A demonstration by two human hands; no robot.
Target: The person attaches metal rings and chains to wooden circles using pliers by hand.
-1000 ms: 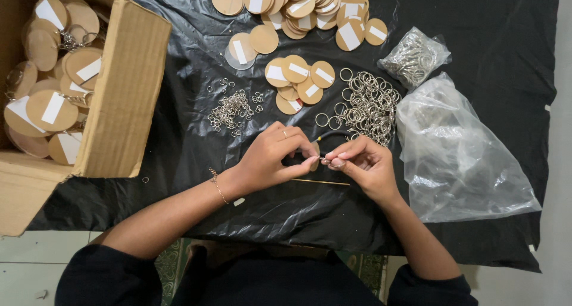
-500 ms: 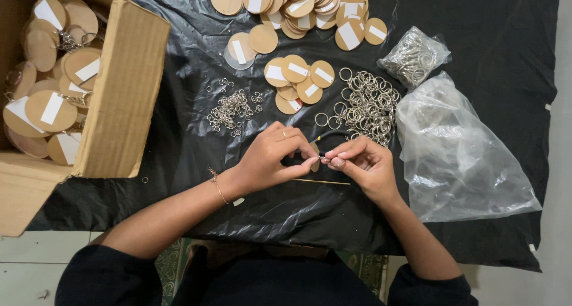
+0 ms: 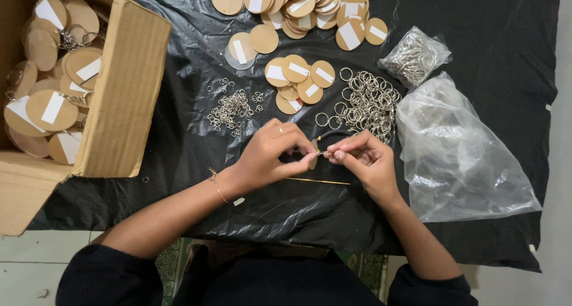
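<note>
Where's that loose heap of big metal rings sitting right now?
The pile of large metal rings lies on the black plastic sheet, just beyond the right hand, between the wooden discs and the clear plastic bag.

**Two bare hands pinching together at the centre**

The left hand (image 3: 271,154) is curling inward, its fingertips pressing toward the right hand (image 3: 363,163). Both are meeting fingertip to fingertip, thumbs and forefingers closed in a fine pinch. Both forearms are angling in from dark sleeves, bare to the wrists.
</note>
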